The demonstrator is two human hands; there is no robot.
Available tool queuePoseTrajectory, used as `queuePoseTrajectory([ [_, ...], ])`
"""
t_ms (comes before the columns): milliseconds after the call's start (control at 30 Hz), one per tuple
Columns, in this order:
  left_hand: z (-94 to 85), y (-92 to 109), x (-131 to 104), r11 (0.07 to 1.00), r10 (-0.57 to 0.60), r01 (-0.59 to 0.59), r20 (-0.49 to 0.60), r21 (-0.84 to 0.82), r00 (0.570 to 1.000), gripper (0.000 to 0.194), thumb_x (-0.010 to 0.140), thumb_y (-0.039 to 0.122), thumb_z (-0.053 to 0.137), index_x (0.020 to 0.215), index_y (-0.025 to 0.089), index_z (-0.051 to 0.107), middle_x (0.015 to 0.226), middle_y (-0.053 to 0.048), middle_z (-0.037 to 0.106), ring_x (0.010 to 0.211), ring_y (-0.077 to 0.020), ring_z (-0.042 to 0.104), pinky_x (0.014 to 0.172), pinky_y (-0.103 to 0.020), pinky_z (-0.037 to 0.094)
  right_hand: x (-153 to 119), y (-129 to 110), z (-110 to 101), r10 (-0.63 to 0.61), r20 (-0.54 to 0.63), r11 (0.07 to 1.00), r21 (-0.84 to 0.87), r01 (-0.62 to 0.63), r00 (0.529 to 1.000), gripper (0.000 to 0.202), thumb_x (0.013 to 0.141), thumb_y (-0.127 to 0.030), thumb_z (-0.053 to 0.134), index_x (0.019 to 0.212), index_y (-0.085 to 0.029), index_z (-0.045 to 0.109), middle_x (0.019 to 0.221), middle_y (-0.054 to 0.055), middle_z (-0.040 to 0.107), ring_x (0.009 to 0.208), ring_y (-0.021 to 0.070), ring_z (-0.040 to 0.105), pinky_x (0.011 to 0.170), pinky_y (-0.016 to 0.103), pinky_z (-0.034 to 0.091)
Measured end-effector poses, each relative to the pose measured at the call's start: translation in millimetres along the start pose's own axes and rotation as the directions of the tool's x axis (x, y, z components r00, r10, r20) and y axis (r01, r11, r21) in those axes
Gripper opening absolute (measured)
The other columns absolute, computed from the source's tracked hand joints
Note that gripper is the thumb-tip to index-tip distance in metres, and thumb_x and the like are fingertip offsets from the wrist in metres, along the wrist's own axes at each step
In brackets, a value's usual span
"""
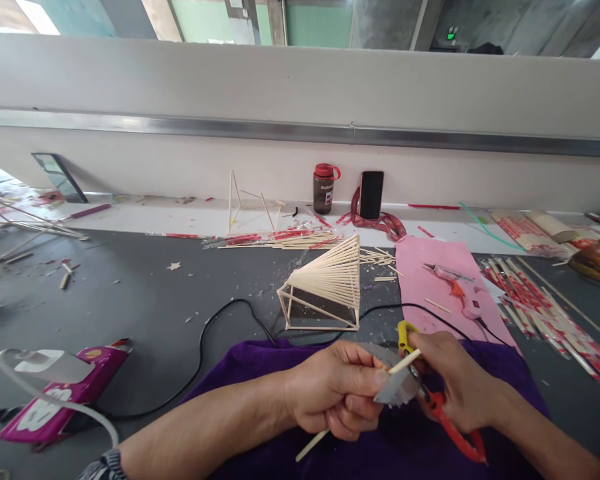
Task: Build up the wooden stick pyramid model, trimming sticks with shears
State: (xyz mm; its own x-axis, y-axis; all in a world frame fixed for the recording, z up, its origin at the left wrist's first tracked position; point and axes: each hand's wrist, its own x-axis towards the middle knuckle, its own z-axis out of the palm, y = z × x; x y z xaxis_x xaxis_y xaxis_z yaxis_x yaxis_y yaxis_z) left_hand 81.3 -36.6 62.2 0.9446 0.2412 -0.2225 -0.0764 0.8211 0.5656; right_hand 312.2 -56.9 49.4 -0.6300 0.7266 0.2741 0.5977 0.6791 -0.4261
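Note:
My left hand (pixel 343 390) is closed around a thin pale wooden stick (pixel 313 445), whose lower end sticks out below the fist. The stick's upper part (pixel 407 361) rests slantwise across the broad grey metal of a pair of shears (pixel 453 421). Those shears have one red and one yellow handle, and my right hand (pixel 455 380) grips them. Both hands are close together above a purple cloth (pixel 260 373). Just beyond them stands a frame of glued wooden sticks (pixel 325 280), its upper side fanned with many sticks. How far the blades are apart is not clear.
A pink sheet (pixel 415 267) carries a glue gun (pixel 465 293) at right, beside wrapped sticks (pixel 545 313). A black cable (pixel 203 340) crosses the table. A magenta power strip (pixel 75 393) lies left. A bottle (pixel 323 190) and a phone (pixel 371 193) stand behind.

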Motion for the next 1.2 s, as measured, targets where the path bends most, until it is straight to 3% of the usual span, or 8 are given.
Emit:
queuePoseTrajectory([
  [100,-5.0,1,5,0.992,0.079,-0.069,-0.09,0.11,0.993,0.031,0.075,0.043,0.07,0.073,0.018,0.051,0.043,0.01,0.031,0.036,-0.0033,0.013,0.033,-0.016,0.007,-5,3,4,0.111,0.055,0.994,0.007,-0.112,0.992,0.025,0.066,-0.015,0.048,0.079,-0.026,0.029,0.063,-0.008,0.033,0.051,0.0132,0.024,0.05,0.028,0.019],
  [167,-5.5,5,7,0.916,0.265,-0.162,-0.253,0.366,0.93,0.025,0.08,0.038,0.064,0.074,0.017,0.053,0.047,0.007,0.041,0.036,-0.0041,0.02,0.035,-0.017,0.013,-10,4,7,0.229,0.056,0.973,-0.037,-0.227,0.972,0.024,0.07,-0.017,0.05,0.079,-0.026,0.03,0.061,-0.008,0.033,0.05,0.0129,0.025,0.051,0.028,0.018],
  [300,0.3,10,5,0.392,0.653,-0.116,-0.187,0.913,0.734,0.018,0.087,0.021,0.046,0.073,0.015,0.055,0.068,0.0,0.055,0.06,-0.0086,0.047,0.057,-0.02,0.037,-14,-4,11,0.365,-0.011,0.923,-0.131,-0.363,0.931,0.019,0.077,-0.021,0.053,0.086,-0.024,0.038,0.058,-0.009,0.037,0.048,0.0135,0.033,0.051,0.027,0.021],
  [433,6.2,8,0,0.151,0.687,-0.079,-0.047,0.985,0.725,0.026,0.088,0.016,0.038,0.065,0.015,0.05,0.067,0.0,0.05,0.061,-0.0091,0.045,0.06,-0.021,0.037,-14,-15,11,0.369,-0.017,0.918,-0.147,-0.368,0.929,0.025,0.075,-0.018,0.054,0.093,-0.023,0.038,0.061,-0.007,0.043,0.05,0.0147,0.04,0.053,0.027,0.025],
  [533,7.9,5,-3,0.243,0.622,-0.104,-0.072,0.965,0.779,0.023,0.087,0.018,0.042,0.069,0.015,0.055,0.067,0.001,0.051,0.06,-0.0087,0.047,0.058,-0.02,0.037,-16,-16,8,0.303,0.003,0.94,-0.162,-0.299,0.953,0.023,0.074,-0.017,0.052,0.088,-0.024,0.035,0.062,-0.006,0.043,0.052,0.0151,0.041,0.052,0.027,0.024],
  [767,17.0,2,-8,0.699,0.28,-0.077,-0.172,0.711,0.944,0.048,0.085,0.058,0.049,0.068,0.014,0.056,0.053,0.004,0.043,0.045,-0.0058,0.036,0.042,-0.017,0.028,-15,-12,-4,0.107,0.008,0.983,-0.15,-0.105,0.994,0.026,0.063,-0.013,0.047,0.081,-0.025,0.033,0.065,-0.004,0.045,0.051,0.0139,0.037,0.05,0.027,0.025],
  [1000,16.6,-7,-5,0.934,0.042,0.027,-0.186,0.355,0.982,0.053,0.078,0.066,0.056,0.061,0.015,0.054,0.038,0.006,0.037,0.03,-0.0053,0.028,0.03,-0.018,0.019,-8,-12,-3,0.083,0.006,0.997,0.008,-0.083,0.997,0.025,0.056,-0.016,0.05,0.076,-0.024,0.036,0.06,-0.005,0.046,0.051,0.013,0.04,0.05,0.026,0.026],
  [1200,7.0,-5,3,0.929,0.144,-0.062,-0.204,0.365,0.968,0.045,0.079,0.056,0.062,0.064,0.014,0.056,0.037,0.009,0.033,0.03,-0.0038,0.022,0.031,-0.018,0.016,-16,-5,10,0.209,0.054,0.977,0.024,-0.211,0.976,0.027,0.061,-0.01,0.049,0.079,-0.024,0.035,0.061,-0.007,0.04,0.051,0.0115,0.031,0.05,0.026,0.022],
])
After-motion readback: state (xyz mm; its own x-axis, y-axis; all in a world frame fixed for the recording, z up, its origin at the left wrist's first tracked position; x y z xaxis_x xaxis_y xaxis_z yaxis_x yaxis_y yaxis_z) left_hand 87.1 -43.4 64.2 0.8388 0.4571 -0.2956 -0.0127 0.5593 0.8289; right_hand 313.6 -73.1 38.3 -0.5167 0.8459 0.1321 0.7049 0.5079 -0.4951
